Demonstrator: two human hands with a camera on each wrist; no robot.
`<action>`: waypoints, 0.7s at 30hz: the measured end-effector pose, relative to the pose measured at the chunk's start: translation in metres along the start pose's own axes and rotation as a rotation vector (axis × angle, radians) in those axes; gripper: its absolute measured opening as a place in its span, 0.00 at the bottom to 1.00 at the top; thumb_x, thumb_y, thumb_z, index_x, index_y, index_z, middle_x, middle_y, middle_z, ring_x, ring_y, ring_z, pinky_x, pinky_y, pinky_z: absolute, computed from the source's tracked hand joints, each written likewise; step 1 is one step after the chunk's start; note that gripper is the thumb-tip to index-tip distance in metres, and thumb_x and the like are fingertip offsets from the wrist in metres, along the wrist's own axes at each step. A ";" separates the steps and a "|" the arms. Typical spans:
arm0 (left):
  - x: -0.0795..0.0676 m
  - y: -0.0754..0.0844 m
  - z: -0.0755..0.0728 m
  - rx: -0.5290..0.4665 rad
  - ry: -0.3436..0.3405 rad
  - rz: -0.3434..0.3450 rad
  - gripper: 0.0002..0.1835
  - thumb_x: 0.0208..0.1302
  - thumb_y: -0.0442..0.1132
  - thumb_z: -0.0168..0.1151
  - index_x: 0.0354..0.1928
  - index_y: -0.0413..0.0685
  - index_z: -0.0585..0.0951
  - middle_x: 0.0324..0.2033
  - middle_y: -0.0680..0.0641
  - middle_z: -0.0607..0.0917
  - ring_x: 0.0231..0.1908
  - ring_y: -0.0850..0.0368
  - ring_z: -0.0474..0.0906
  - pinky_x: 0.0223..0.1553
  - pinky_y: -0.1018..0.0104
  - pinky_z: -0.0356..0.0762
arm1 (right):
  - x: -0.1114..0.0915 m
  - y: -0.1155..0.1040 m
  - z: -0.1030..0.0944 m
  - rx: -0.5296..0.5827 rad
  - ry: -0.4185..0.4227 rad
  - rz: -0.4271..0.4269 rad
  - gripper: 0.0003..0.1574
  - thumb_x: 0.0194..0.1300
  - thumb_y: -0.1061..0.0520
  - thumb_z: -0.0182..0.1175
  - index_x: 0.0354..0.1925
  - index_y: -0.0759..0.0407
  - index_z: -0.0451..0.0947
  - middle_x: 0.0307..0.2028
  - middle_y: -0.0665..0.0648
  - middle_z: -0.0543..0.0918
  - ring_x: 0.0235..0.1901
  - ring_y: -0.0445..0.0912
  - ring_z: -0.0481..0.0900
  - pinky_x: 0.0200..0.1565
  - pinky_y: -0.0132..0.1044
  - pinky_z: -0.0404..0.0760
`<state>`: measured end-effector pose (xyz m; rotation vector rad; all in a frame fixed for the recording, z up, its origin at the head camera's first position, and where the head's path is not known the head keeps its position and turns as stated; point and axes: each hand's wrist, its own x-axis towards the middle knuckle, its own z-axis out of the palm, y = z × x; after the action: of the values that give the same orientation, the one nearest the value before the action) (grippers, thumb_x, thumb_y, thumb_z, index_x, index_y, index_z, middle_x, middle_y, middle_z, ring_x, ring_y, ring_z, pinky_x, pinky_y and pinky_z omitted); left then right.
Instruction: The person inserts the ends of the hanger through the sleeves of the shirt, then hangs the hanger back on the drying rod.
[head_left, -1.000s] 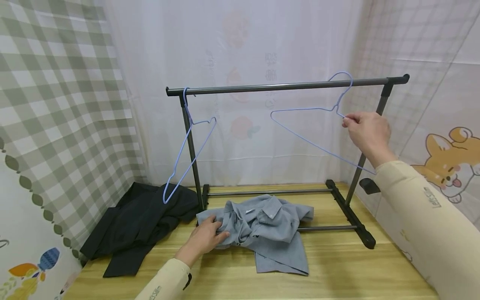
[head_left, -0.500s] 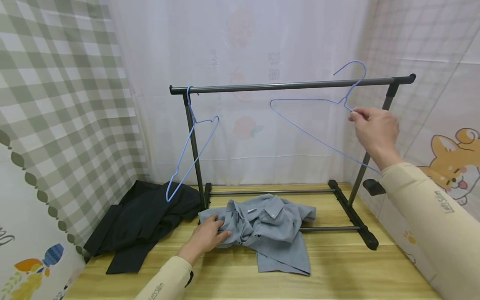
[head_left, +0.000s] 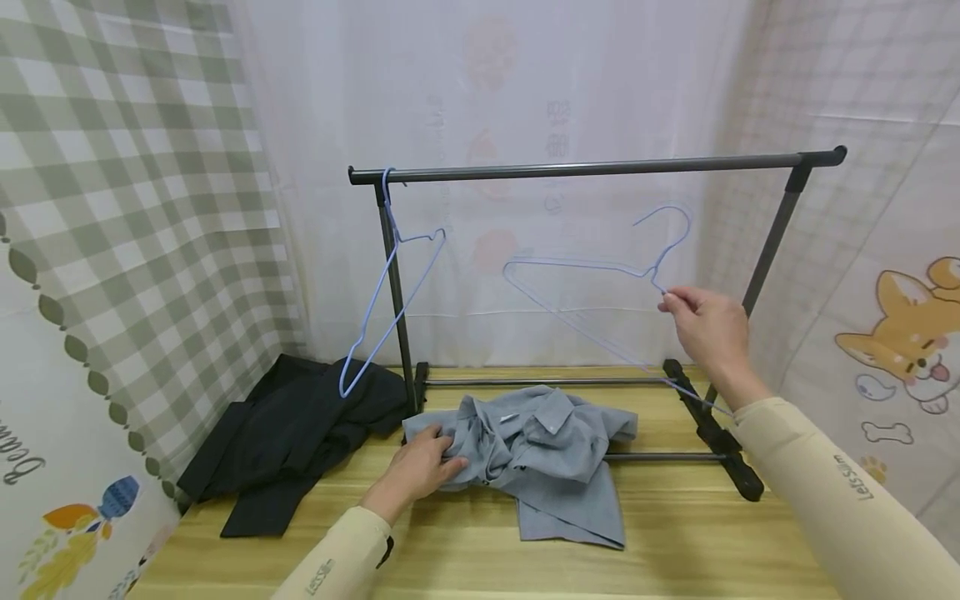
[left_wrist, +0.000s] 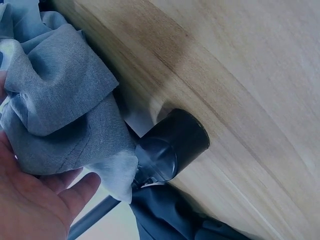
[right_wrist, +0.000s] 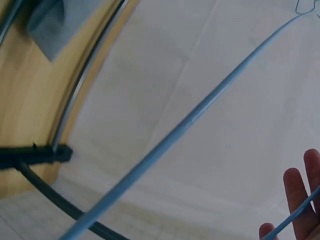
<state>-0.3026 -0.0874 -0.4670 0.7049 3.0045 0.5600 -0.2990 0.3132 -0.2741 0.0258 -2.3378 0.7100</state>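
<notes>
In the head view my right hand [head_left: 708, 327] pinches a blue wire hanger [head_left: 577, 264] at its shoulder, just beside the neck. The hanger's hook points up and sits free below the rack's top bar. Its wire crosses the right wrist view, where some fingers [right_wrist: 297, 200] show. A crumpled grey button-up shirt [head_left: 551, 433] lies on the table, partly over the rack's lower bar. At its left end my left hand [head_left: 415, 468] grips the cloth, fingers tucked into the folds. In the left wrist view the shirt fabric [left_wrist: 65, 95] covers part of those fingers.
A black clothes rack [head_left: 600, 170] spans the table. A second blue hanger [head_left: 372, 308] hangs at its left end. Black clothing [head_left: 300, 433] is heaped at the left of the wooden table [head_left: 480, 571]. Printed curtains [head_left: 150, 208] enclose the sides and back.
My right hand has lifted the hanger's hook off the top bar, then lowered the hanger down and to the left. The left hand stays at the shirt. The view has shifted slightly.
</notes>
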 end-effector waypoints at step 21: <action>0.002 0.001 0.001 -0.004 0.019 -0.012 0.29 0.70 0.57 0.59 0.61 0.40 0.79 0.65 0.33 0.71 0.63 0.37 0.70 0.59 0.42 0.70 | -0.067 0.030 0.047 -0.048 -0.439 -0.074 0.15 0.74 0.57 0.56 0.49 0.65 0.84 0.32 0.55 0.88 0.19 0.43 0.71 0.22 0.39 0.63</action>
<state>-0.3037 -0.0853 -0.4670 0.6854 3.0216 0.5759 -0.2823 0.3040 -0.3593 0.2701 -2.7531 0.6627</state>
